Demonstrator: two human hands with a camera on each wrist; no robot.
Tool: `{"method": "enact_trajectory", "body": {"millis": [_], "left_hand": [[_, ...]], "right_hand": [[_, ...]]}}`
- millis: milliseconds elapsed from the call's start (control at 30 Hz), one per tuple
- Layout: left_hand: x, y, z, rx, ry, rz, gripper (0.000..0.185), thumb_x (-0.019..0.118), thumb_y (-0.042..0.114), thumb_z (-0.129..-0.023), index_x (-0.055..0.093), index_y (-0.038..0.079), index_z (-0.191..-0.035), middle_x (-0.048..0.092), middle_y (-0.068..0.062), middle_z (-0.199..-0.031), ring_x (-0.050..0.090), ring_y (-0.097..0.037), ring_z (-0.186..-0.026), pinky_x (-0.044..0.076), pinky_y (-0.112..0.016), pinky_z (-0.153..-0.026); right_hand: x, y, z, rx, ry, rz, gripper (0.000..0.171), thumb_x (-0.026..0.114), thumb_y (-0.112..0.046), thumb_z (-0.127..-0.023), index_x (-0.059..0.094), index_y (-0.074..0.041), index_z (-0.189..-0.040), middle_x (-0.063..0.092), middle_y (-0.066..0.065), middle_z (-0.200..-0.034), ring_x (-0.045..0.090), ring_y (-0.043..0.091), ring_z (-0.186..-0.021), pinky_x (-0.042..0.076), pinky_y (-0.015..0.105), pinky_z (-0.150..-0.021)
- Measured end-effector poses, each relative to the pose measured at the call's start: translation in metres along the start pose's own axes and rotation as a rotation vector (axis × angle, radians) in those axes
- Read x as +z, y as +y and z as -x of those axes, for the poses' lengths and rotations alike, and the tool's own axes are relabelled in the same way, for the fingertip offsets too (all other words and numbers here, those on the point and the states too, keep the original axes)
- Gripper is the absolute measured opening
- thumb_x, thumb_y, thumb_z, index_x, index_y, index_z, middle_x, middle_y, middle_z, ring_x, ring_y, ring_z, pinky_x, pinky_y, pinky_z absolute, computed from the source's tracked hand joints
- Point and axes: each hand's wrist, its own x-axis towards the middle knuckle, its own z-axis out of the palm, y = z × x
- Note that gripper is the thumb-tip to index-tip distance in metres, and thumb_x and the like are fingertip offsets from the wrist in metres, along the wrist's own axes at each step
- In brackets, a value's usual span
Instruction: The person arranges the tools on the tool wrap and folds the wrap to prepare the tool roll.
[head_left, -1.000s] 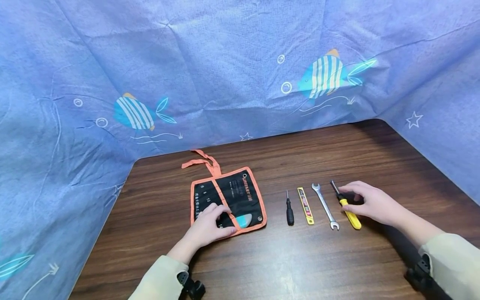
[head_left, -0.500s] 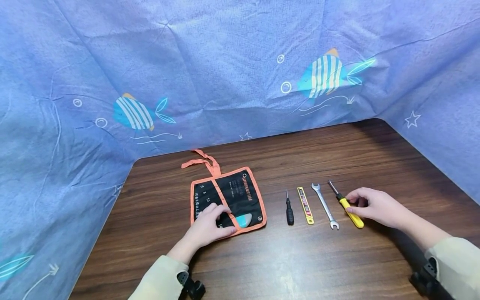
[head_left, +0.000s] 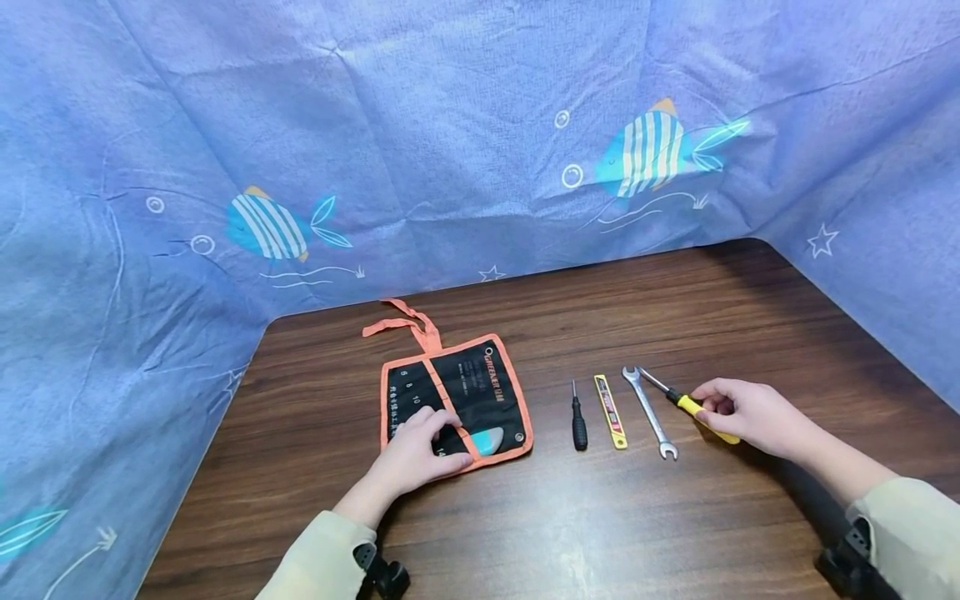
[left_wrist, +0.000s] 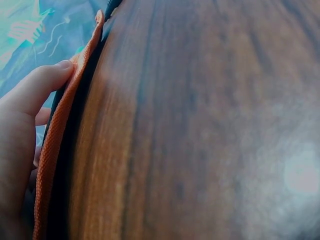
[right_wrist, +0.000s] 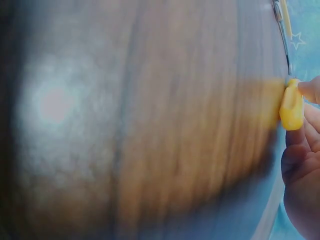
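My right hand [head_left: 738, 410] grips the yellow-handled screwdriver [head_left: 686, 403] by its handle, lifted at an angle with the metal tip pointing left and away near the wrench head. The right wrist view shows the yellow handle [right_wrist: 291, 107] pinched between my fingers. My left hand [head_left: 420, 454] rests with straight fingers on the black tool pouch [head_left: 465, 387] with orange trim, which lies unrolled on the table; the orange edge [left_wrist: 60, 130] shows beside my finger in the left wrist view. A teal object [head_left: 488, 439] peeks from a pouch pocket.
On the dark wooden table [head_left: 600, 525] lie a small black screwdriver [head_left: 578, 423], a yellow utility knife [head_left: 611, 409] and a silver open-end wrench [head_left: 649, 412] in a row. A blue fish-print cloth [head_left: 450, 142] walls the table on three sides.
My right hand closed on the yellow screwdriver and lifted it, swinging the handle right so the shaft now slants toward the wrench head. The left hand stayed on the pouch.
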Motion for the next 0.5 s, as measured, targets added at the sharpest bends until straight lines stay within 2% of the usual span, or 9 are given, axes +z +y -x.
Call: {"method": "enact_trajectory", "body": {"millis": [200,333,500], "left_hand": [[-0.0003,0.0013,-0.0005,-0.004,0.003,-0.007,0.047,0.066,0.061,-0.076,0.059,0.030,-0.111,0.045,0.009,-0.086,0.043,-0.012,-0.078,0.035,-0.035,-0.069],[-0.0003,0.0018,-0.0004,0.001,0.006,-0.010,0.046,0.066,0.060,-0.076,0.059,0.030,-0.111,0.045,0.009,-0.086,0.042,-0.011,-0.077,0.035,-0.035,-0.068],[-0.0007,0.0019,-0.0001,0.006,0.003,-0.009,0.046,0.066,0.059,-0.077,0.059,0.029,-0.111,0.044,0.009,-0.085,0.042,-0.011,-0.076,0.035,-0.034,-0.068]], "right_hand": [[0.0010,0.0027,0.0031,-0.006,-0.009,-0.005,0.032,0.078,-0.025,-0.076,0.065,-0.007,-0.099,0.053,-0.010,-0.074,0.045,0.001,-0.062,0.038,0.023,-0.054],[0.0026,0.0053,0.0041,-0.045,0.016,0.023,0.025,0.077,-0.019,-0.076,0.065,-0.011,-0.096,0.050,-0.012,-0.073,0.044,0.000,-0.063,0.039,0.023,-0.055],[0.0022,0.0046,0.0031,-0.108,0.097,0.050,0.021,0.075,-0.011,-0.075,0.065,-0.011,-0.094,0.048,-0.014,-0.072,0.043,-0.002,-0.063,0.038,0.022,-0.054]]}}
